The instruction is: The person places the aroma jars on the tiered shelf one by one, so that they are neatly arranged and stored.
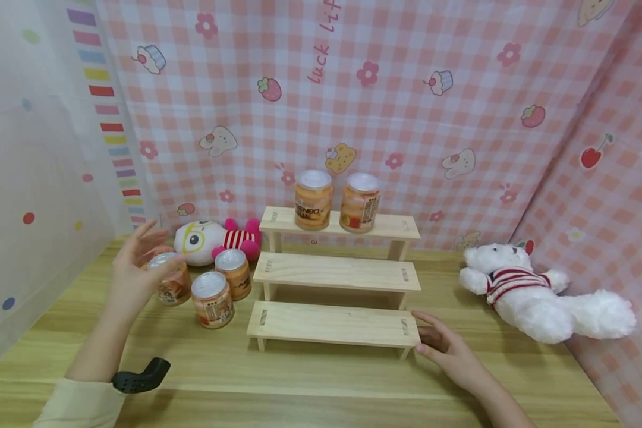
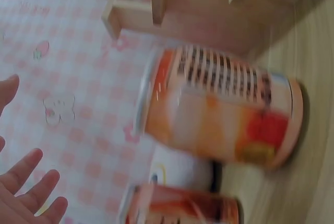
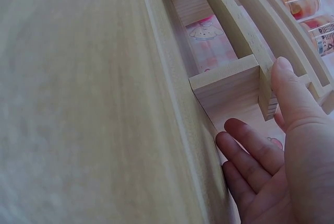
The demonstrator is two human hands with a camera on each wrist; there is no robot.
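My left hand (image 1: 134, 267) is raised at the left, fingers spread, over a glass-like jar (image 1: 173, 288) with a silver lid and orange contents; it grips nothing. In the left wrist view its fingers (image 2: 32, 185) stand apart from the nearest jar (image 2: 219, 106). Two more such jars (image 1: 213, 306) stand close by on the table. At the right end of a three-step wooden display stand (image 1: 334, 324), my right hand (image 1: 449, 353) has its thumb against the lowest step's edge. Its other fingers are loosely bent beside the stand, the index finger partly hidden.
Two jars (image 1: 313, 202) stand on the top step. A pink and white plush toy (image 1: 198, 241) lies behind the left jars. At the right lies a white teddy bear (image 1: 529, 291) in a striped top. A checked curtain (image 1: 321, 119) hangs behind the wooden table (image 1: 299, 386).
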